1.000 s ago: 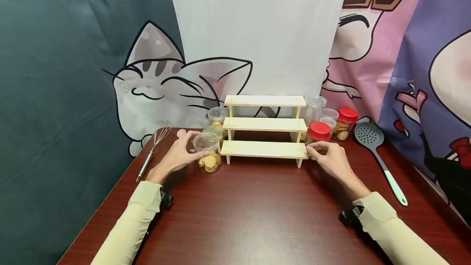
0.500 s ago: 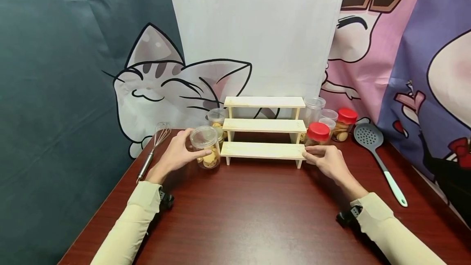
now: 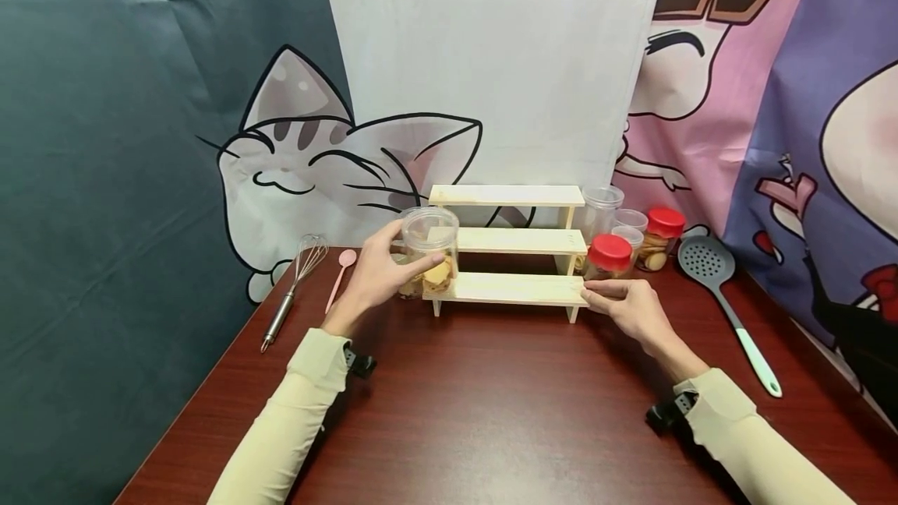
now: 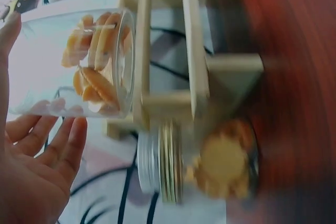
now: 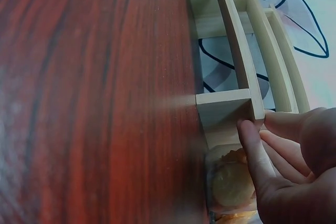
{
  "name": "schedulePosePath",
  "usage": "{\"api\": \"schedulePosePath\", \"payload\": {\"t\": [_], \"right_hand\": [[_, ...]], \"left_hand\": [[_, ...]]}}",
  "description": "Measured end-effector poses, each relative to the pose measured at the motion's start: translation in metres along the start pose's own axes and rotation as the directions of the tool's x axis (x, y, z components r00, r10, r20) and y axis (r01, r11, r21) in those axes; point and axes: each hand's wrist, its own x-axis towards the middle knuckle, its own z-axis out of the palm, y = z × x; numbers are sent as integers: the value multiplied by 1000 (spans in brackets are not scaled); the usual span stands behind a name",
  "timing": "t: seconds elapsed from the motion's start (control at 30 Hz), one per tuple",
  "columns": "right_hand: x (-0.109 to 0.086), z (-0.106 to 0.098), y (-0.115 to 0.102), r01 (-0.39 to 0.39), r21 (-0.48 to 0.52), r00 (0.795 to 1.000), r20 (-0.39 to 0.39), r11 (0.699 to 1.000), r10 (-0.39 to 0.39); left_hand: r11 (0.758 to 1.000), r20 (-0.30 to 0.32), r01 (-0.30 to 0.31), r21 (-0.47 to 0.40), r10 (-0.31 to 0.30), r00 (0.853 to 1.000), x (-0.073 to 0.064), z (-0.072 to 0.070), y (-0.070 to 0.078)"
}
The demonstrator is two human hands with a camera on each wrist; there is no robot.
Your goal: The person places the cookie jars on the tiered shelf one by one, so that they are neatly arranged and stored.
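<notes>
My left hand (image 3: 379, 275) grips a clear plastic jar (image 3: 429, 232) of cookies, fingers on one side and thumb on the other. The jar is off the table, in front of the left end of a three-step wooden display rack (image 3: 505, 287). In the left wrist view the base of the jar (image 4: 97, 61) is close to a board; contact cannot be made out. My right hand (image 3: 627, 306) pinches the right end of the lowest board (image 5: 236, 40) between thumb and fingers. A red-lidded jar (image 3: 609, 252) stands just behind that hand.
Another cookie jar (image 4: 223, 156) stands left of the rack. Clear jars (image 3: 599, 209) and a second red-lidded jar (image 3: 662, 232) are at the right. A whisk (image 3: 291, 291) and a pink spoon (image 3: 341, 279) lie left; a slotted turner (image 3: 730, 306) lies right.
My left hand has lifted the cookie jar and carried it right to the rack's left end, uncovering the pink spoon. The right hand has stayed at the lowest board's right end.
</notes>
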Motion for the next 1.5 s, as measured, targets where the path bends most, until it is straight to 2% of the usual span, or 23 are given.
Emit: {"api": "schedulePosePath", "payload": {"t": [0.23,0.37,0.5,0.67,0.8,0.87,1.0,1.27,1.33,1.5], "right_hand": [[0,0,2,-3,24,1000,6,1000,3],[0,0,2,3,35,1000,12,999,-3],[1,0,2,7,36,1000,9,999,-7],[1,-1,1,5,31,1000,3,1000,-5],[1,-1,3,4,29,1000,3,1000,-5],[1,0,3,5,28,1000,3,1000,-6],[0,1,4,5,41,1000,4,999,-6],[1,0,5,15,46,1000,-3,999,-15],[1,0,5,14,47,1000,-3,999,-14],[1,5,6,8,53,1000,-4,999,-7]], "left_hand": [[998,-22,31,-59,-33,999,26,39,15],[991,-40,46,-124,-51,998,42,58,22],[979,-43,28,-201,-37,998,58,74,32],[967,-51,24,-254,-39,998,80,96,43],[951,-61,52,-304,-74,995,96,113,52],[945,-56,84,-316,-107,993,103,121,57],[944,-40,132,-302,-151,988,114,136,69],[948,-53,71,-310,-92,994,140,171,95],[955,-70,57,-293,-81,994,145,178,98],[964,-105,70,-257,-99,989,151,194,98]]}}
